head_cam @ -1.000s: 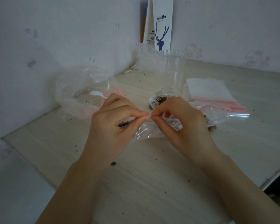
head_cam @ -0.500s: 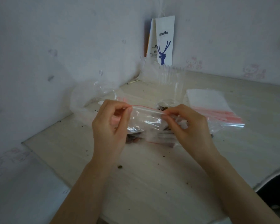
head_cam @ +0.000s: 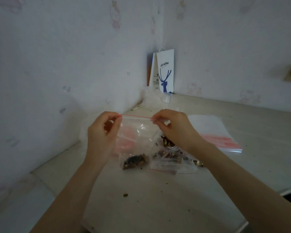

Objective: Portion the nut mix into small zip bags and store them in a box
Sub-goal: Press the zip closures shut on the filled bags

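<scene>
Sealing looks in hand: left hand [head_cam: 102, 137] and right hand [head_cam: 173, 127] fingers pinch the filled zip bag [head_cam: 134, 140] at its top corners, centre frame; pressing along the red strip [head_cam: 135, 116] likely follows.

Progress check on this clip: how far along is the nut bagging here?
Done: one filled bag lies on the table. In hand: left hand and right hand pinch the red zip edge of a second bag, nut mix at its bottom; sealed or not, I cannot tell. Left: a stack of empty bags lies at right, and no box with stored bags shows.
</scene>
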